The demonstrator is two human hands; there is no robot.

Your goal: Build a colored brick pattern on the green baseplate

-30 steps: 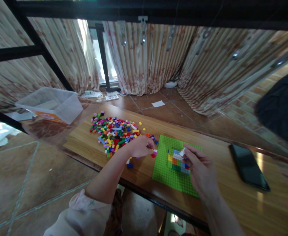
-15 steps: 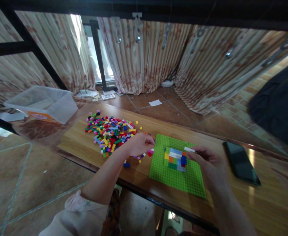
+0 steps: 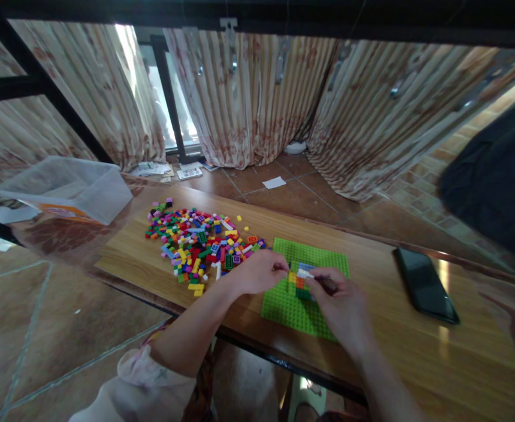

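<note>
Dim; bright window (image 3: 185, 120); tabletop (image 3: 398, 346) glare; edges stretched.

Brings the right hand (image 3: 343, 302) inward from beside the brick build (image 3: 300, 283) to over it; extends the left hand (image 3: 261, 272) across the left edge of the green baseplate (image 3: 284, 313).

Striped curtains (image 3: 257, 105) hung behind wooden table (image 3: 464, 363); bright window (image 3: 185, 117) showed behind table's left part; brown floor tiles (image 3: 99, 328) lay around table.
</note>
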